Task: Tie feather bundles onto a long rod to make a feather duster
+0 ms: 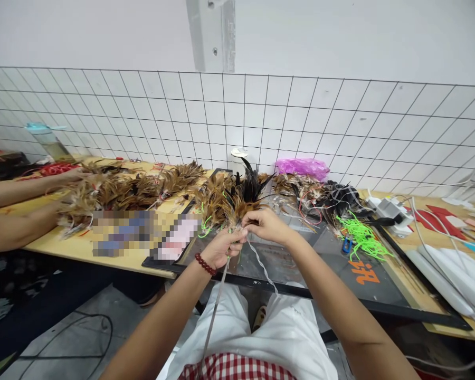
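My left hand, with a dark red bead bracelet at the wrist, is closed around the base of a bunch of brown feathers. Close beside it, my right hand pinches at the same base; what lies between its fingertips is too small to make out. Black feathers stand up behind the hands. A pale twisted cord hangs below my right hand, and a thin light strand runs down from my left hand toward the lap.
Bright green cords and small blue snips lie to the right, near a power strip. Behind are a pink plastic bag and a lidded jar. At left, another person's arms reach into more feathers.
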`<state>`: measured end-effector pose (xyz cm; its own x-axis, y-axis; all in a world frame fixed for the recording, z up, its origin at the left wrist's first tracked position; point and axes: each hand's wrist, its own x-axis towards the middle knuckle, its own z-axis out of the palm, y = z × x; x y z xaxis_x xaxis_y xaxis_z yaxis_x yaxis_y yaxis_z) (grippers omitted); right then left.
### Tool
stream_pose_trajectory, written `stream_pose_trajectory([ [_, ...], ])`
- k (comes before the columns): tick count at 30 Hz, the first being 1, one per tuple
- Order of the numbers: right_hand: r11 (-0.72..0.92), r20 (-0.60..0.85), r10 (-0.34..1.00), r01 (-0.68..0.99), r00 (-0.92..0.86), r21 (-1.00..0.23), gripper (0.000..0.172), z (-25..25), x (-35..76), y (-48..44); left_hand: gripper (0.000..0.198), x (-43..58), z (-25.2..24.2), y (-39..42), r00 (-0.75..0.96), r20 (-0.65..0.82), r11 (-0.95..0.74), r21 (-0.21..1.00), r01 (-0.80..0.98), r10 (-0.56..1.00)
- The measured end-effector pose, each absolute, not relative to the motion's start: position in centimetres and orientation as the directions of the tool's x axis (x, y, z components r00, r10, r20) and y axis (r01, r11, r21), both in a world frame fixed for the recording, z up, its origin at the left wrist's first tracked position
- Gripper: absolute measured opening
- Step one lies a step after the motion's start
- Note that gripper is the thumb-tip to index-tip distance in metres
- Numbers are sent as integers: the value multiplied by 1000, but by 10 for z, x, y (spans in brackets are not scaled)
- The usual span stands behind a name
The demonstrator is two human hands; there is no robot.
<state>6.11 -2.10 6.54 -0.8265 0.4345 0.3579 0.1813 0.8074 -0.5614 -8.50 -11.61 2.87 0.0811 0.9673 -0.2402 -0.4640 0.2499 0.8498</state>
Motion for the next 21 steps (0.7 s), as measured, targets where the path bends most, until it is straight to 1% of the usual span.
stream_pose_trajectory([
  [2, 815, 381, 447, 194, -809, -546, 9, 64, 60, -21, 32, -84, 31, -116, 34, -243, 232, 865, -445, 969],
  [4, 800, 409, 500, 226, -764, -556, 11, 59, 59, -21, 32, -83, 33, -116, -15, -243, 212, 876, -434, 970],
  [5, 769, 424, 556, 249, -715, -589, 15, 55, 59, -21, 32, -84, 34, -116, -35, -240, 202, 880, -429, 970],
  [6, 710, 423, 631, 264, -650, -653, 19, 50, 59, -23, 32, -85, 35, -116, -54, -235, 191, 885, -424, 970],
  [7, 613, 384, 712, 255, -587, -747, 24, 45, 59, -25, 33, -87, 37, -116, -74, -228, 178, 892, -416, 971],
  [8, 476, 289, 775, 220, -562, -851, 29, 39, 60, -28, 34, -90, 39, -115, -96, -219, 163, 900, -404, 971],
  [9, 306, 148, 791, 175, -593, -936, 33, 34, 62, -33, 34, -93, 41, -115, -116, -209, 149, 911, -385, 971],
  [10, 127, -3, 744, 146, -668, -981, 36, 29, 64, -37, 35, -96, 44, -115, -133, -199, 140, 923, -358, 971],
  [11, -23, -124, 653, 144, -747, -989, 37, 25, 67, -42, 36, -99, 47, -115, -145, -190, 134, 935, -327, 971],
  [12, -117, -195, 571, 156, -797, -981, 38, 23, 70, -45, 37, -101, 50, -115, -152, -181, 130, 946, -296, 972],
  [13, -145, -216, 544, 163, -810, -976, 38, 22, 74, -48, 38, -103, 52, -115, -152, -172, 128, 956, -266, 973],
  [14, -109, -194, 579, 161, -792, -981, 38, 22, 78, -50, 39, -104, 54, -115, -146, -163, 125, 963, -241, 976],
  [15, -18, -136, 648, 164, -750, -986, 38, 24, 81, -50, 39, -104, 55, -115, -136, -152, 120, 968, -221, 979],
  [16, 112, -58, 707, 192, -705, -975, 37, 27, 85, -51, 40, -104, 55, -114, -126, -140, 112, 972, -205, 982],
  [17, 259, 27, 737, 246, -675, -934, 35, 32, 88, -51, 39, -103, 54, -113, -119, -127, 103, 977, -185, 985],
  [18, 405, 102, 736, 315, -669, -858, 32, 38, 91, -52, 38, -101, 52, -112, -122, -113, 93, 983, -158, 986],
  [19, 535, 162, 715, 383, -680, -753, 30, 44, 94, -53, 37, -99, 49, -110, -141, -97, 81, 990, -117, 985],
  [21, 714, 253, 659, 483, -708, -508, 27, 60, 97, -59, 32, -95, 43, -105, -205, -57, 65, 997, 34, 977],
])
